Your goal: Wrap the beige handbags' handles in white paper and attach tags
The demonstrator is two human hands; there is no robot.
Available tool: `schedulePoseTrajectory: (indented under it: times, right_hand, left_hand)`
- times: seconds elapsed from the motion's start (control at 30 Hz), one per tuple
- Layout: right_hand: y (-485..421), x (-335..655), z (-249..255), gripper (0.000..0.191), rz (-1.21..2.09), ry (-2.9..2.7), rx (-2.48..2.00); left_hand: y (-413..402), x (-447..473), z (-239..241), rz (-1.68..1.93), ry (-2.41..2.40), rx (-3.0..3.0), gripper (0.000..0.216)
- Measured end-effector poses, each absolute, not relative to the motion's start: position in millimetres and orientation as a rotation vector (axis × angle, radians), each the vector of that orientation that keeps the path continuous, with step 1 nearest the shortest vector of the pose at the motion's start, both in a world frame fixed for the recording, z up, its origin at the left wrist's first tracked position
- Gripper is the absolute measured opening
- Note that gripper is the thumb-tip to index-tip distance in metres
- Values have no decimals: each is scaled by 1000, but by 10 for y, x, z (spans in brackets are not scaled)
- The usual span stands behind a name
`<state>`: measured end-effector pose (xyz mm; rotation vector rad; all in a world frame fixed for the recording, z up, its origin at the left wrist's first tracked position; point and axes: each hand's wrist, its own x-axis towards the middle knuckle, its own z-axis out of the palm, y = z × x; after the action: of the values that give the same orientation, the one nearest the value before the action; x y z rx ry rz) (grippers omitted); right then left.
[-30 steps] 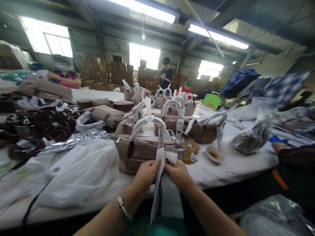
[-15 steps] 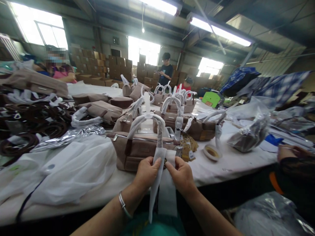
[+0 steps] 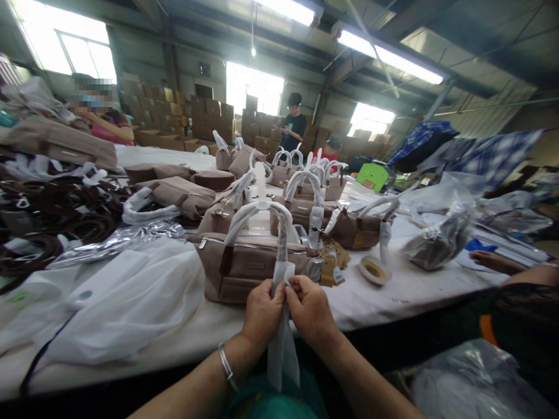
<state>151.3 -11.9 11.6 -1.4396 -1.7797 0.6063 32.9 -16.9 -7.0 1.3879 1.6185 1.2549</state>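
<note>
A taupe handbag [image 3: 244,273] with a silver zip stands upright on the table in front of me, its handles wrapped in white material. At the base of its right-hand handle, both hands pinch a white wrapping strip [image 3: 279,355] whose ends hang below the table edge. My left hand [image 3: 262,308] is closed on the strip from the left. My right hand [image 3: 311,304] is closed on it from the right, close to the left fingertips. The fingers hide the part of the strip between them. Brown paper tags [image 3: 332,259] lie just beyond my right hand.
A tape roll [image 3: 374,271] and a plastic-wrapped bag [image 3: 437,244] lie to the right, near a co-worker's arm [image 3: 498,262]. More handbags [image 3: 301,209] stand behind. White sheeting [image 3: 144,302] and coiled brown straps [image 3: 39,215] cover the left. Two people are farther back.
My hands have drawn together, and the strip that lay spread between them is now gathered narrow around the handle base. At right, the co-worker's hand has shifted; the person at left has raised an arm.
</note>
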Motion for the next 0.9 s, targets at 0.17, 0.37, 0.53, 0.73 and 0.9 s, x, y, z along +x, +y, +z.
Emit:
schedulePoseTrajectory:
  times: [0.17,0.37,0.53,0.73,0.9]
  right_hand:
    - [-168,1511,186,14,508,-1959,-1401]
    - [-148,1550,222,20,565,-2031,-1304]
    - [-100,1661,216,27,1064,-1856,-1242]
    - [15,1738,93,25,840,-1705,-1367]
    - [33,1843,-53,25,785,-1668,-1417]
  left_hand:
    - [-197,349,-105,1289,1558,1357,38]
    - [-225,338,-80,1239,1546,1368,38]
    - [-167,273,-83,1219,1486,1326,36]
    - [-130,231,-99,1221,1426,1255,39]
    - [-130,207,-112,1180,1428,1221,43]
